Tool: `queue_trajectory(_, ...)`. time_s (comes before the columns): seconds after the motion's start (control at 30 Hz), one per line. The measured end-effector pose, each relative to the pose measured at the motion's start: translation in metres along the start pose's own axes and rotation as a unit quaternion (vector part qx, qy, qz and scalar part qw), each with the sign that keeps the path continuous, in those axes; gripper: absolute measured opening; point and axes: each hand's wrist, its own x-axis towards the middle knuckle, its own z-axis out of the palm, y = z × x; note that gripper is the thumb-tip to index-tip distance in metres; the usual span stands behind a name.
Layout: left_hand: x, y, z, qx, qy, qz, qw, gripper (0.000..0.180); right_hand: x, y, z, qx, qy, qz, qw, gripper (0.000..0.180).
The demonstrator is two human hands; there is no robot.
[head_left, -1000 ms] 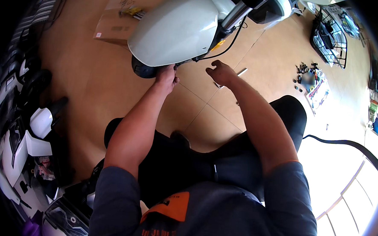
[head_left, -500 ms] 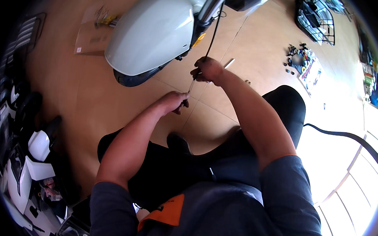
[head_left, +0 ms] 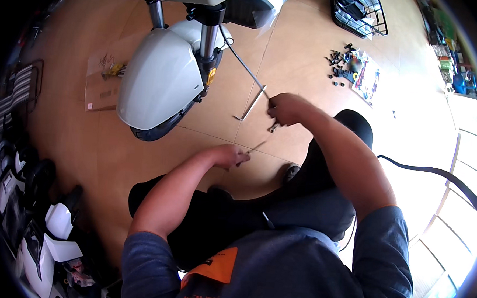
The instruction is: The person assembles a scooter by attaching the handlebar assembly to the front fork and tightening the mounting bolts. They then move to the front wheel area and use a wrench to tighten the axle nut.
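A dark cable (head_left: 242,64) runs down from beside the front fork of a scooter-like vehicle to my right hand (head_left: 285,109), whose closed fingers grip its lower end. Lower and to the left, my left hand (head_left: 230,157) is closed on a thin rod-like piece (head_left: 258,146). That piece points up toward my right hand, and a gap shows between its tip and the right fingers. Whether it is a wire or a slim tool I cannot tell. An L-shaped metal rod (head_left: 253,103) lies on the floor, left of my right hand. Just below that hand is a small metal part (head_left: 272,128).
The light grey front fender (head_left: 158,80) and wheel stand at upper left, a flattened cardboard piece (head_left: 100,90) beyond. Small black parts (head_left: 340,62) lie by a printed sheet (head_left: 367,80) at upper right, near a black wire basket (head_left: 359,15). White body panels (head_left: 59,220) crowd the lower left.
My hands have moved apart, the right one to the right and down, the left one down. The cable now slants rightward. The vehicle sits farther left and lower in view.
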Motion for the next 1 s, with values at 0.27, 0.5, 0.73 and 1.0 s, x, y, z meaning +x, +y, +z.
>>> queue_trajectory(0.27, 0.002, -0.042, -0.054, -0.153, 0.139, -0.020, 0.978, 0.037, 0.028, 0.009, -0.026, 0.070, 0.120, 0.125, 0.982, 0.032)
queue_trajectory(0.5, -0.021, -0.003, -0.058, -0.398, 0.236, 0.039, 0.886, 0.025, 0.002, -0.025, -0.022, 0.737, 0.352, -0.008, 0.577, 0.023)
queue_trajectory(0.73, -0.021, 0.014, -0.059, -0.415, 0.233, 0.061, 0.877, 0.023, -0.042, -0.048, -0.082, 0.635, 0.430, -0.176, 0.617, 0.029)
queue_trajectory(1.0, -0.024, 0.027, -0.065, -0.451, 0.284, 0.071, 0.843, 0.018, -0.037, -0.066, -0.107, 0.529, 0.486, -0.201, 0.666, 0.026)
